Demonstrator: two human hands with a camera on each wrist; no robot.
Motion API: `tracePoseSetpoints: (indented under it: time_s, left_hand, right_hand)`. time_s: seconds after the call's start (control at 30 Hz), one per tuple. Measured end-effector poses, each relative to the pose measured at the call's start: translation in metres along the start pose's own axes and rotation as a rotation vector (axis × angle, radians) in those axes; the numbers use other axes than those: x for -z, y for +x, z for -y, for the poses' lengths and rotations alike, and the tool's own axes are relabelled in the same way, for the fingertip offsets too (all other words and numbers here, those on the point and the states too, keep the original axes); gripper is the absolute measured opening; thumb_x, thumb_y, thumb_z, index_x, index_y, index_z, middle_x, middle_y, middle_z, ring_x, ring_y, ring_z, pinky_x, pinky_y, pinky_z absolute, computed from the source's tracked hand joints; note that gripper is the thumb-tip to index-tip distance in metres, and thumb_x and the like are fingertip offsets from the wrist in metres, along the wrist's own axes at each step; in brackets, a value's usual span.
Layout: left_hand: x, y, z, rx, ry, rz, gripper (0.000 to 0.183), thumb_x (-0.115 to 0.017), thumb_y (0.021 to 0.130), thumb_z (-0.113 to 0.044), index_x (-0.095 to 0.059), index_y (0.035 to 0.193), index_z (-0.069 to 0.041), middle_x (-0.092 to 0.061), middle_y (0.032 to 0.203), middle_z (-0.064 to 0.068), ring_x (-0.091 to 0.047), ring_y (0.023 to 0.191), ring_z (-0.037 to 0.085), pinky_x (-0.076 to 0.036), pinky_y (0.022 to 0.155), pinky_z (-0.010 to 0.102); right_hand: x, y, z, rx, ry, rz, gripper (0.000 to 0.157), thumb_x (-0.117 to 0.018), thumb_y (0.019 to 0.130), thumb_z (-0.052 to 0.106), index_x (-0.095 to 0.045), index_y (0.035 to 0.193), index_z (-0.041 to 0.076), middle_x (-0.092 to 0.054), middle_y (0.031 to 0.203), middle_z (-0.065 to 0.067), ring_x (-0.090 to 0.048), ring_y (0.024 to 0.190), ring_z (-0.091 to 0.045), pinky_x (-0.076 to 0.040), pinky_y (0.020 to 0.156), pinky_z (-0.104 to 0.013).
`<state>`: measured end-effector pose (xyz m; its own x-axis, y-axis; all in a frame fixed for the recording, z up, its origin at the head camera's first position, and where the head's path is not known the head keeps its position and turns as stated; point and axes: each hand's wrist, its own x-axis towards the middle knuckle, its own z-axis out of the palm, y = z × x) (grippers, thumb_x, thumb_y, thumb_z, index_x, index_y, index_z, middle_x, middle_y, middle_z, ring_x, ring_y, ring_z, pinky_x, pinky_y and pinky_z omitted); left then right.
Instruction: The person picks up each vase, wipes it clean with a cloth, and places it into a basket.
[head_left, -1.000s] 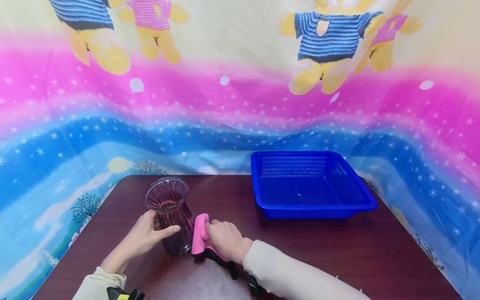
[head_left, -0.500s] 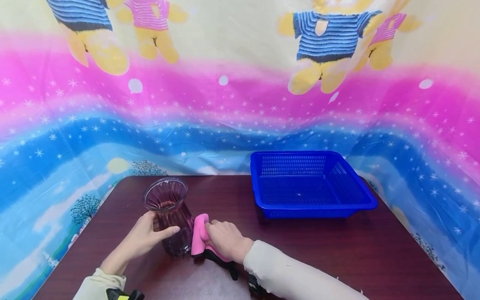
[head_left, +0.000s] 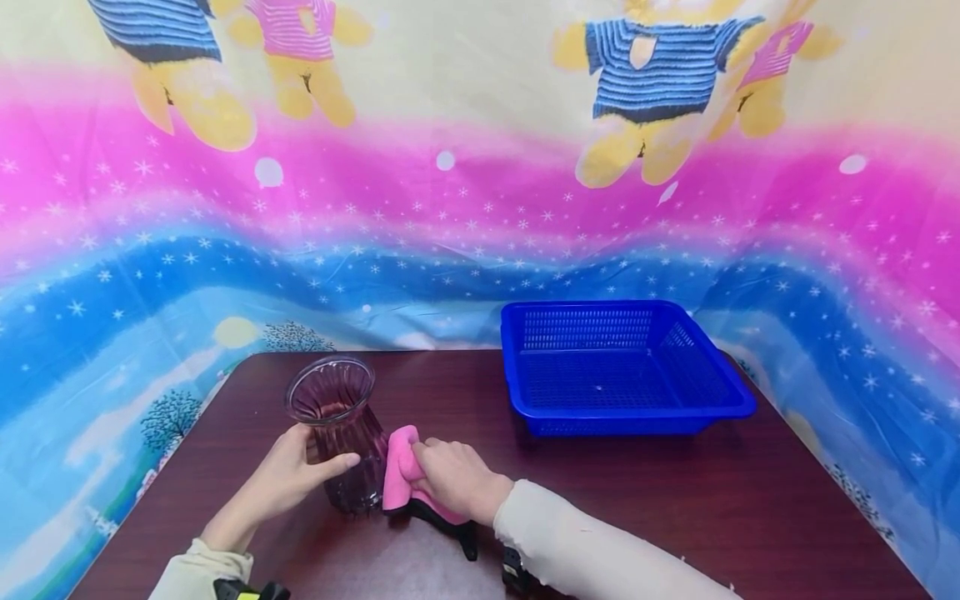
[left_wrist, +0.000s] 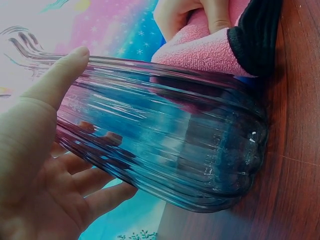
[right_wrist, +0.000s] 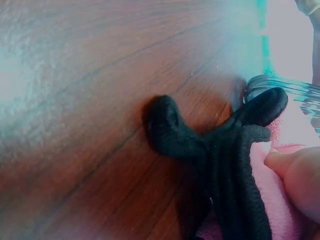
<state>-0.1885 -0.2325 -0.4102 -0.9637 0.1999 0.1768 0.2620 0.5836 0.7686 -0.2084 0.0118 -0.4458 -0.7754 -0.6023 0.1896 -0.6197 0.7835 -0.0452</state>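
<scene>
Fingers of the left hand (head_left: 283,477), half-curled, hold one glass vase (head_left: 352,433) (mouth up, long axis toward 11 o'clock in head view), room toward the table (head_left: 720,492) edge at 9, right hand (head_left: 453,475) gripping one pink black-edged cloth (head_left: 399,479) against its 4 o'clock side, one blue basket (head_left: 630,413) well apart, between 2 and 3.

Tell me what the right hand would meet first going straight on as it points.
Most likely the glass vase, by way of the pink cloth the right hand holds; cloth and vase look in contact, though depth leaves that uncertain.
</scene>
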Motion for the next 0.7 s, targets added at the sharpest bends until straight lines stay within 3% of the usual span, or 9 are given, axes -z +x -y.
tracePoseSetpoints:
  time_s: [0.7]
  left_hand:
    - [-0.002,0.001,0.003,-0.018,-0.041,0.007,0.055,-0.076,0.082,-0.026,-0.053,0.128,-0.004,-0.070,0.112,0.016,-0.066,0.092,-0.003,-0.056,0.080,0.019]
  right_hand:
    - [0.017,0.004,-0.002,0.016,0.059,-0.055,0.024,-0.066,0.089,0.041,-0.060,0.096,0.018,-0.062,0.084,0.003,-0.063,0.071,-0.013,-0.049,0.055,-0.026]
